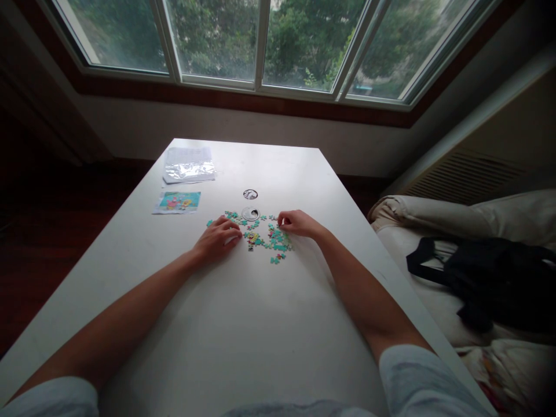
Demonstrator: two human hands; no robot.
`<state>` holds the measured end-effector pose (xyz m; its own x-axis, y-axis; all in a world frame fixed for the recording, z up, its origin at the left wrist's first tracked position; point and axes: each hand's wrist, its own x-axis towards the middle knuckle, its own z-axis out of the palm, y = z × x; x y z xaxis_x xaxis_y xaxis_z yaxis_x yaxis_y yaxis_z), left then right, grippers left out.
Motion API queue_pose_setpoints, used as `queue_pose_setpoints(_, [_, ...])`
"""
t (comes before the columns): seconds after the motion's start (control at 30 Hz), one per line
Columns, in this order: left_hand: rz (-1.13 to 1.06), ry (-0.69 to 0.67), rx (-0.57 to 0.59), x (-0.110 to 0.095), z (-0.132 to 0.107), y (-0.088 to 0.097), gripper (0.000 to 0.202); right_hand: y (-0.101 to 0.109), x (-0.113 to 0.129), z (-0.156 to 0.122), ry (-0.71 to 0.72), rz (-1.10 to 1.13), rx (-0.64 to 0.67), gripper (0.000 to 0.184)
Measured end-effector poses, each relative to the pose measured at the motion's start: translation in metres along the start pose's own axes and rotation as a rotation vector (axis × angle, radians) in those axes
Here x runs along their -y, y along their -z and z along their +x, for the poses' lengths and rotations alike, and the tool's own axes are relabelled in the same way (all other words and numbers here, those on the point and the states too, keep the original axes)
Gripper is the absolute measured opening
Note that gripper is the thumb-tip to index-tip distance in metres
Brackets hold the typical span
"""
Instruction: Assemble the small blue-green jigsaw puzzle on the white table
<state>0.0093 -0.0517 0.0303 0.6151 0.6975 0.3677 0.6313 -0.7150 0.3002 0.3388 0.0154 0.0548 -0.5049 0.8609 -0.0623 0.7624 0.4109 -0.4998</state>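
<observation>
Grip of right hand (pixel 297 223) looks pinched above puzzle pieces (pixel 278 238), contents unclear; left hand (pixel 217 234) curls half-open nearby.

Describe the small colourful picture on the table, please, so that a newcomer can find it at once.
On the white table, find the shiny plastic packet at the far left. The picture lies just on its near side: one flat rectangle. Its turquoise scene with pink and yellow sets it apart from the silvery packet, and its larger size from the small puzzle pieces.
</observation>
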Motion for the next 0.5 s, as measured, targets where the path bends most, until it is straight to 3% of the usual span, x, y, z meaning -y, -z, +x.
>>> queue_pose_setpoints(0.23, [-0.012,0.019,0.005,-0.001,0.000,0.000,0.024,-0.013,0.009,0.003,0.083,0.044,-0.078,0.009])
queue_pose_setpoints(0.5, [-0.005,0.021,0.021,-0.002,0.000,0.000,0.025,-0.030,0.016,0.008,0.044,-0.073,-0.249,0.010])
